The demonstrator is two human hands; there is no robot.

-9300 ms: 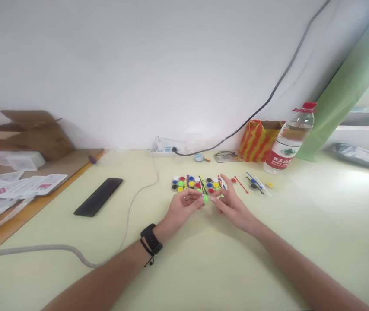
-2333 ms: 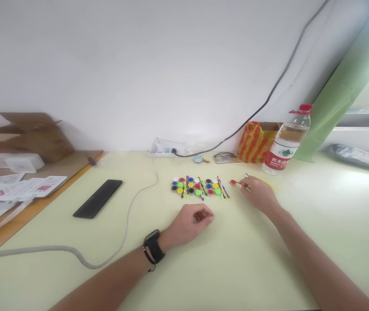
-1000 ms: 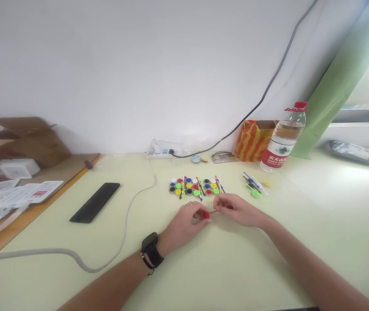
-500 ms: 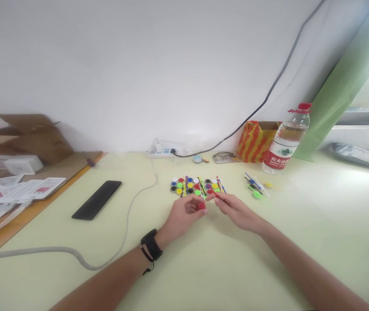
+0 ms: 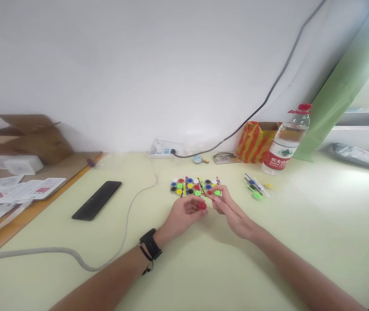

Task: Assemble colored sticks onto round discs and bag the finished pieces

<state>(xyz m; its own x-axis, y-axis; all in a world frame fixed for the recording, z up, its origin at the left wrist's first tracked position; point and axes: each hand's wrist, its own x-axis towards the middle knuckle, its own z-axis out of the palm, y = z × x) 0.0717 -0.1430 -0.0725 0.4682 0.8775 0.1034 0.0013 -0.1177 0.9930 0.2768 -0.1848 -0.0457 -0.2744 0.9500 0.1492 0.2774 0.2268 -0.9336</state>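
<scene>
Between the thumb and fingers of my left hand (image 5: 182,215) is a small red round plastic piece (image 5: 202,206), its round face turned up and toward me. My right hand (image 5: 234,214) pinches a thin red plastic stick (image 5: 208,197), whose free end points left, just above the red piece. From here I cannot tell whether stick and piece touch. Just beyond my fingers lie several small coloured discs (image 5: 190,186) in groups, with thin coloured sticks (image 5: 185,186) between them. My right fingers partly hide the nearest group.
More sticks (image 5: 257,183) and a yellow disc (image 5: 268,185) lie to the right. Behind them stand a water bottle (image 5: 281,149) and a striped bag (image 5: 252,142). At left are a black flat object (image 5: 97,200), a grey cable (image 5: 126,220) and white packages (image 5: 16,190). A power strip (image 5: 163,151) sits by the wall.
My right hand has shifted slightly left and turned, and the red stick now slants differently beside the red piece. My left hand stays almost in place, the piece's face more visible.
</scene>
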